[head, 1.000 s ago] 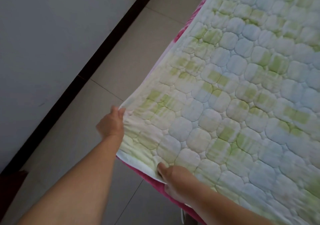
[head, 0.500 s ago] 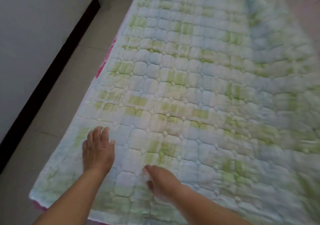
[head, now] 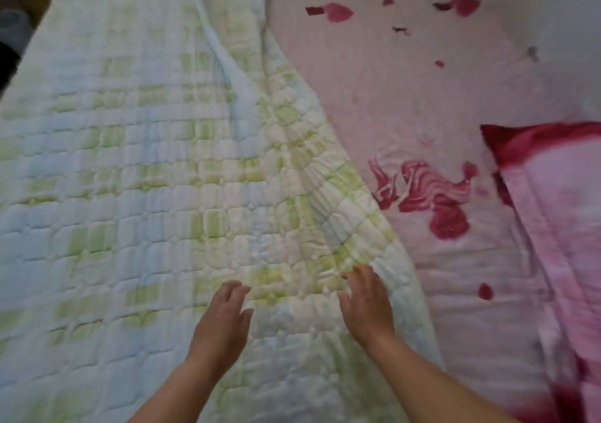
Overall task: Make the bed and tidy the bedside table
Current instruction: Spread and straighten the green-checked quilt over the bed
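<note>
A quilted green, blue and white blanket (head: 136,169) lies spread over the left half of the bed, with a wrinkled ridge running down its right side. My left hand (head: 224,321) rests flat on the blanket, palm down, fingers apart. My right hand (head: 366,305) lies flat near the blanket's right edge, fingers spread, just below the wrinkles. Neither hand grips the fabric. To the right lies the pink sheet (head: 406,103) with red flower prints.
A pink and red pillow (head: 553,201) sits at the right edge of the bed. At the top left corner a dark strip of floor (head: 13,16) and something brown show past the blanket's edge.
My view has swung right from the bed's left edge to its middle. Both hands let go of the blanket's corner, then moved right across it, flat on its surface.
</note>
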`<move>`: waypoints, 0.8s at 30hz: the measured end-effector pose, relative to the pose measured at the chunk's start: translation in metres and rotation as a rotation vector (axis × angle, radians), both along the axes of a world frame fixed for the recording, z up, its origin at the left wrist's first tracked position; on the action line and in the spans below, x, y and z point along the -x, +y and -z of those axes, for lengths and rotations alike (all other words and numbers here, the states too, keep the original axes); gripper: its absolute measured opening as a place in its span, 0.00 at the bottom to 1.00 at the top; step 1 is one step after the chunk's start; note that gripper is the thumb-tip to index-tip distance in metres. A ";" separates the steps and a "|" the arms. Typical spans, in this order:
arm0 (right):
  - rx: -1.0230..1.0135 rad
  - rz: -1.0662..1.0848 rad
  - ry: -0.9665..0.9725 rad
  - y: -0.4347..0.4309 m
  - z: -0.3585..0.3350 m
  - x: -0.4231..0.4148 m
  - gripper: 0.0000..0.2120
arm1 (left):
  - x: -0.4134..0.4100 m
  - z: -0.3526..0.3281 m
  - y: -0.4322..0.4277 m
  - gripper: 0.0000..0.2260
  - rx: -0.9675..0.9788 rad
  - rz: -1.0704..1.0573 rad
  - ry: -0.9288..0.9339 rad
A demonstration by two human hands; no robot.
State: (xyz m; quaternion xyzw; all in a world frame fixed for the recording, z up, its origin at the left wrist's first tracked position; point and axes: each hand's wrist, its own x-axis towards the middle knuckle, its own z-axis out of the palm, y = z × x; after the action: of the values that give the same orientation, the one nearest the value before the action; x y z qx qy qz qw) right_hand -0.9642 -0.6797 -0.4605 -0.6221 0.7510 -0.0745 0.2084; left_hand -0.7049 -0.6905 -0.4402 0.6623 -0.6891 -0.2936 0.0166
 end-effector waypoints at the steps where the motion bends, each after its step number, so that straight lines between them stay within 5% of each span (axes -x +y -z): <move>1: 0.035 0.068 0.014 -0.008 -0.004 0.035 0.19 | 0.032 -0.003 -0.012 0.17 0.053 0.016 0.032; 4: -0.056 0.298 -0.042 -0.029 -0.007 0.112 0.33 | 0.110 -0.012 -0.042 0.13 0.207 0.062 0.148; 8: -0.313 0.434 -0.412 -0.053 0.001 0.146 0.49 | 0.187 -0.027 -0.078 0.13 0.255 0.069 0.228; 13: -0.286 0.383 -0.511 -0.085 0.009 0.103 0.36 | 0.231 -0.020 -0.129 0.22 -0.008 -0.132 0.281; 17: -0.255 0.367 -0.388 -0.101 0.003 0.079 0.32 | 0.245 -0.004 -0.161 0.33 -0.255 -0.402 0.334; 20: -0.271 0.061 -0.468 -0.102 -0.016 0.055 0.26 | 0.243 0.002 -0.176 0.24 -0.203 -0.428 0.345; 22: -0.438 -0.262 -0.711 -0.105 -0.023 0.035 0.19 | 0.219 0.007 -0.184 0.13 -0.133 -0.535 0.290; 24: -0.489 -0.213 -0.900 -0.115 -0.019 0.023 0.05 | 0.177 0.013 -0.188 0.10 -0.069 -0.749 0.243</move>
State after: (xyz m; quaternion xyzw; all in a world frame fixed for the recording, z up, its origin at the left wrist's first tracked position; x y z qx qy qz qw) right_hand -0.9872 -0.7950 -0.4410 -0.5345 0.5154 -0.1354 0.6560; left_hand -0.8818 -0.8785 -0.4532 0.8284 -0.3824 -0.3667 0.1817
